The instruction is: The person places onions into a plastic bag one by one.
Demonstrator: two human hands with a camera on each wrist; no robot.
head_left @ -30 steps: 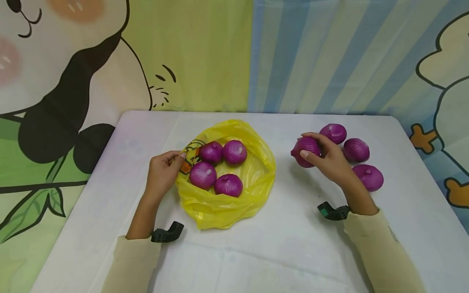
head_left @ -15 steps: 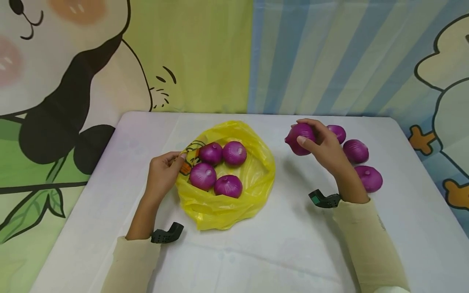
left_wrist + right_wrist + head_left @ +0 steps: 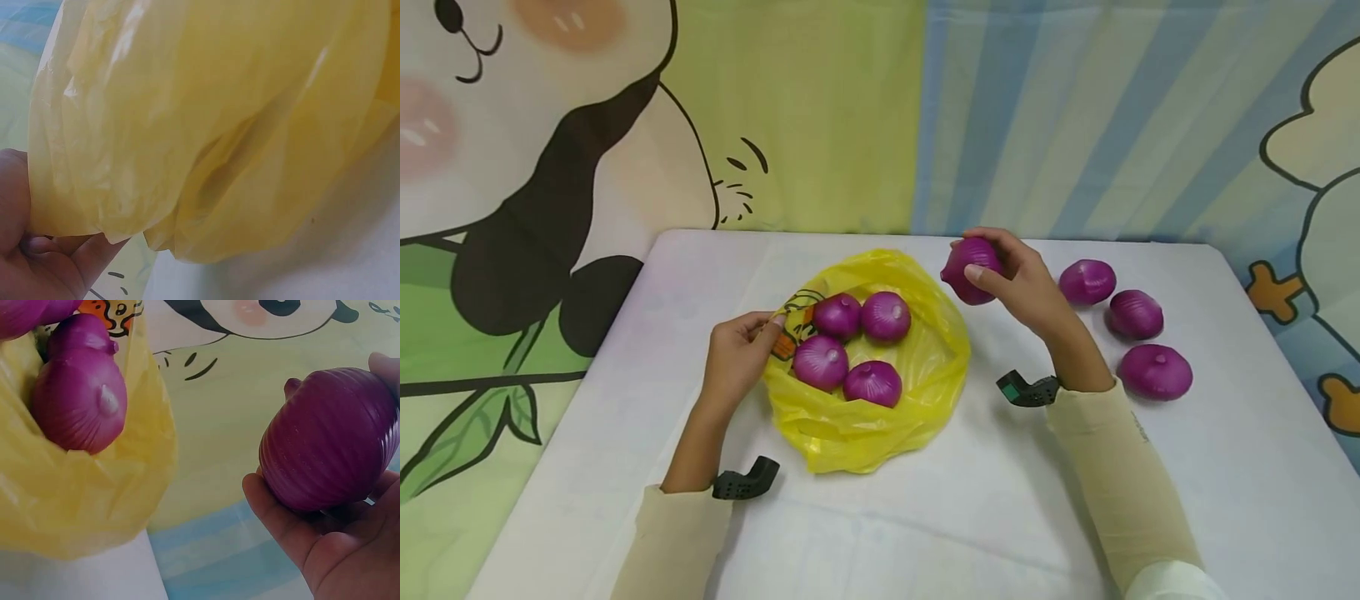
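Note:
A yellow plastic bag stands wide-mouthed on the table, with several purple onions inside. My left hand pinches the bag's left rim between thumb and fingers; the left wrist view shows the bag's outer side beside that hand. Up in the air, just right of the bag's far rim, my right hand grips another purple onion between thumb and fingers. In the right wrist view this onion is apart from the bag.
Three more purple onions lie on the right of the white table: a far one, a middle one and a near one. Behind the table's far edge hangs a cartoon-printed cloth.
My right hand has lifted its onion and carried it left, toward the bag, uncovering the three onions on the right. The left hand keeps its hold on the rim.

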